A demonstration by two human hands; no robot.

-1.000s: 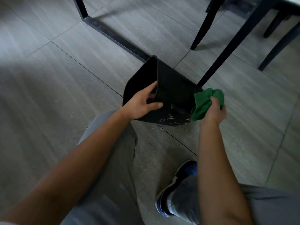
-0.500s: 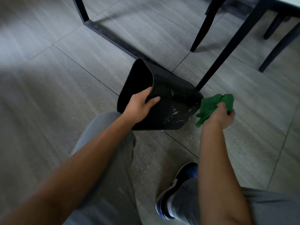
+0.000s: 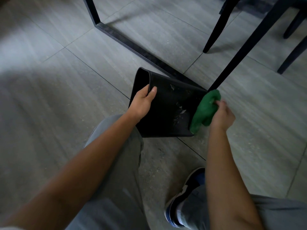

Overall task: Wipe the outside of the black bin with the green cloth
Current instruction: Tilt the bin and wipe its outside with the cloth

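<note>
The black bin (image 3: 169, 110) lies tipped on its side on the grey floor, its mouth facing left and its base to the right. Pale scuff marks show on its upturned wall. My left hand (image 3: 142, 103) grips the rim at the mouth, thumb on the outer wall and fingers inside. My right hand (image 3: 221, 115) holds the bunched green cloth (image 3: 205, 110), which presses against the bin's base end on the right.
A black metal table frame (image 3: 132, 42) runs along the floor just behind the bin. A slanted black leg (image 3: 245, 47) comes down beside the cloth, with chair legs (image 3: 216, 29) further back. My knees and a dark shoe (image 3: 184, 195) are in the foreground.
The bin has rolled under my left hand, turning its scuffed wall upward. My right hand first drew the cloth away from the base, then brought it back against it.
</note>
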